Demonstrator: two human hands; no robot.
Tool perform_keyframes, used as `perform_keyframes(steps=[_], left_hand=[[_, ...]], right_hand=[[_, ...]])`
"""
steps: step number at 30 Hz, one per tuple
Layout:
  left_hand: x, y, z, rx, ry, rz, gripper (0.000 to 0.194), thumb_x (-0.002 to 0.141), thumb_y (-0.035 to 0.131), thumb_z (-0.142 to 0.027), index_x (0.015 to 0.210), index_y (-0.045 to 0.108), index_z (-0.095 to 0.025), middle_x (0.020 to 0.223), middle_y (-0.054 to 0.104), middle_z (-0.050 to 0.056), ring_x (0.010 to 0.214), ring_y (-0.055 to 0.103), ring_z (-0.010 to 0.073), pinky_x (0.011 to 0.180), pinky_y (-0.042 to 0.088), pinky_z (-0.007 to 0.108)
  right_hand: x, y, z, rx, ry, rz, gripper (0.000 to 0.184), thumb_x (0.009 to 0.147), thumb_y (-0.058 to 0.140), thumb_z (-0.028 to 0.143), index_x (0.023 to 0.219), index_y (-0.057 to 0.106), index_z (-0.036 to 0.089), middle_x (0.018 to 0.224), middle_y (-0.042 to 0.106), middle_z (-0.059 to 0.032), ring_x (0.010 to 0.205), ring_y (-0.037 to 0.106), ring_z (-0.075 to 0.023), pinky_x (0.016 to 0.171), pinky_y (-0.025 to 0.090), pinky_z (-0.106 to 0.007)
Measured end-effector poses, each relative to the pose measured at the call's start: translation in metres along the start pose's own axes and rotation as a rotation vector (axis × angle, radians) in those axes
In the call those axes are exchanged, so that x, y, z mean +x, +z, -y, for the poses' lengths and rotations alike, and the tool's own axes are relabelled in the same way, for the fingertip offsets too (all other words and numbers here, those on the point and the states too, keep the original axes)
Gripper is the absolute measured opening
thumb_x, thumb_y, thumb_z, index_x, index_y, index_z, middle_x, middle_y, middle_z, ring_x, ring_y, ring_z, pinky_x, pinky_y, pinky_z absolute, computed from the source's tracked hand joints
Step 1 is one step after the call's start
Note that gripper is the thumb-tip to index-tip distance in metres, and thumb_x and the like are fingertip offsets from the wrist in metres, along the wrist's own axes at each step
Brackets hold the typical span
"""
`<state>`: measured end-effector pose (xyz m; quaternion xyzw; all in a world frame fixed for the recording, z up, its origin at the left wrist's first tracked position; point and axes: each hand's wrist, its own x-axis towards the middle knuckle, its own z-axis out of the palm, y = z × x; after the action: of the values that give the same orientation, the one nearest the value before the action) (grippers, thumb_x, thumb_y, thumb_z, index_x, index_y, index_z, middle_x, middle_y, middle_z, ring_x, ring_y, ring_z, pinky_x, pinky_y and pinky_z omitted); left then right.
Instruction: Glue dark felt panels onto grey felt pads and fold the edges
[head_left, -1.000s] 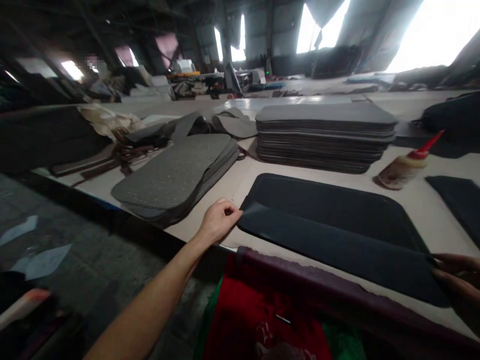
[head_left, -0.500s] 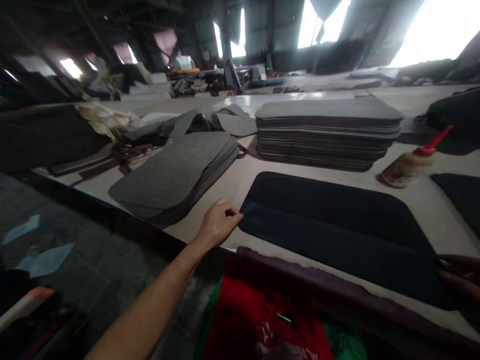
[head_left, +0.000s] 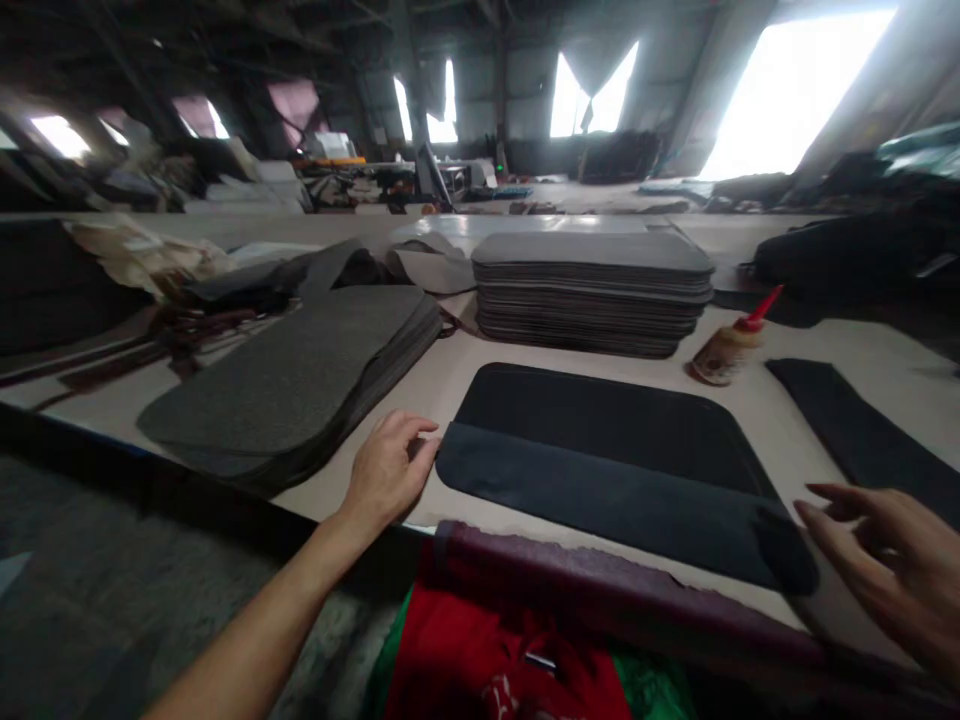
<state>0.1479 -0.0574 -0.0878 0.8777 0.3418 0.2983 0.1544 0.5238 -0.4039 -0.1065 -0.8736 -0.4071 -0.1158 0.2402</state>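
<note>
Hands first: I have the left hand [head_left: 390, 465] at nine o'clock of the panel [head_left: 585, 410], fingers loosely bent, thumb and forefinger apart. Its tips are right by the end of the strip [head_left: 600, 490]; I can't tell whether they touch. The right hand [head_left: 885, 560] is at four o'clock, thumb and fingers parted, just off the panel's other end.

The panel lies flat before me, black and matt, with rounded corners and a faint line inside its far edge. The strip, smoother and slightly bluish, covers its near part lengthwise.

Beneath is a pale counter [head_left: 855, 340] in a dim hall, with bright windows [head_left: 795, 90] at one o'clock.

A narrow pale band parts the panel from the tall stack [head_left: 592, 300] at twelve; a wider one parts it from the low stack [head_left: 285, 390] at ten. I see the red-tipped bottle [head_left: 724, 350] at one and a dark piece [head_left: 862, 430] at three. At six, maroon cloth [head_left: 600, 575] runs along the counter's edge, near the panel.
</note>
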Motion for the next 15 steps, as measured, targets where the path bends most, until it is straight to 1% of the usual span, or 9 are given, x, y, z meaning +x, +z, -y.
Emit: perform_keyframes(steps=[1,2,3,5,7,9,10,12,15], left_hand=[[0.001,0.001,-0.009,0.014,0.082,0.013,0.022,0.092,0.056,-0.033,0.102,0.069,-0.019,0.104,0.065,0.009,0.102,0.06,0.0246,0.095,0.048,0.042],[0.002,0.003,-0.02,0.024,0.178,0.05,0.025,0.093,0.056,-0.035,0.106,0.07,-0.019,0.111,0.065,0.011,0.109,0.058,0.0261,0.099,0.046,0.044],[0.002,0.007,-0.031,0.031,0.278,0.11,0.029,0.094,0.056,-0.038,0.112,0.069,-0.02,0.121,0.064,0.012,0.117,0.056,0.0278,0.104,0.045,0.047],[0.001,0.019,-0.051,0.05,0.433,0.271,0.042,0.094,0.057,-0.046,0.129,0.064,-0.023,0.143,0.054,0.013,0.134,0.046,0.0315,0.112,0.04,0.052],[-0.002,0.032,-0.064,0.101,0.51,0.434,0.058,0.091,0.059,-0.056,0.141,0.055,-0.027,0.156,0.043,0.011,0.144,0.035,0.0354,0.117,0.034,0.058],[-0.006,0.042,-0.068,0.165,0.54,0.532,0.071,0.088,0.058,-0.065,0.148,0.045,-0.03,0.159,0.038,0.01,0.147,0.032,0.0376,0.117,0.03,0.063],[-0.008,0.046,-0.067,0.193,0.548,0.554,0.074,0.087,0.056,-0.068,0.15,0.041,-0.031,0.16,0.037,0.009,0.147,0.032,0.038,0.117,0.029,0.065],[-0.009,0.051,-0.059,0.241,0.568,0.556,0.077,0.087,0.052,-0.071,0.153,0.034,-0.035,0.161,0.034,0.007,0.147,0.032,0.0375,0.117,0.029,0.065],[-0.008,0.055,-0.039,0.289,0.628,0.504,0.078,0.088,0.051,-0.071,0.155,0.027,-0.04,0.161,0.033,0.003,0.147,0.034,0.0365,0.115,0.032,0.065]], right_hand=[[0.0,-0.004,0.026,0.017,-0.027,0.024,0.044,0.092,0.046,0.065,0.106,0.066,0.029,0.093,0.069,-0.0131,0.065,0.066,-0.0234,0.056,0.052,-0.04],[0.0,-0.005,0.054,0.044,-0.102,0.048,0.044,0.095,0.043,0.062,0.106,0.066,0.027,0.102,0.07,-0.013,0.073,0.068,-0.0248,0.062,0.054,-0.041],[0.001,-0.003,0.081,0.084,-0.186,0.056,0.045,0.098,0.04,0.059,0.112,0.066,0.025,0.112,0.069,-0.0136,0.09,0.069,-0.0273,0.077,0.056,-0.044],[0.003,0.01,0.127,0.15,-0.396,0.185,0.047,0.102,0.037,0.049,0.132,0.061,0.021,0.131,0.063,-0.0132,0.121,0.059,-0.028,0.103,0.049,-0.045],[0.003,0.027,0.156,0.163,-0.556,0.341,0.053,0.103,0.04,0.047,0.146,0.051,0.017,0.149,0.051,-0.0123,0.14,0.042,-0.0286,0.117,0.036,-0.048],[0.002,0.04,0.168,0.135,-0.612,0.468,0.064,0.102,0.041,0.054,0.152,0.043,0.014,0.158,0.039,-0.0121,0.148,0.03,-0.0306,0.121,0.026,-0.054],[0.001,0.043,0.169,0.12,-0.616,0.512,0.07,0.101,0.04,0.059,0.154,0.039,0.013,0.16,0.035,-0.0126,0.149,0.026,-0.0313,0.122,0.023,-0.056],[-0.002,0.043,0.165,0.104,-0.603,0.559,0.083,0.097,0.037,0.069,0.156,0.035,0.01,0.162,0.028,-0.015,0.151,0.021,-0.032,0.123,0.018,-0.056],[-0.006,0.034,0.148,0.079,-0.544,0.565,0.097,0.092,0.034,0.078,0.156,0.031,0.005,0.163,0.021,-0.0188,0.152,0.016,-0.0311,0.124,0.014,-0.053]])
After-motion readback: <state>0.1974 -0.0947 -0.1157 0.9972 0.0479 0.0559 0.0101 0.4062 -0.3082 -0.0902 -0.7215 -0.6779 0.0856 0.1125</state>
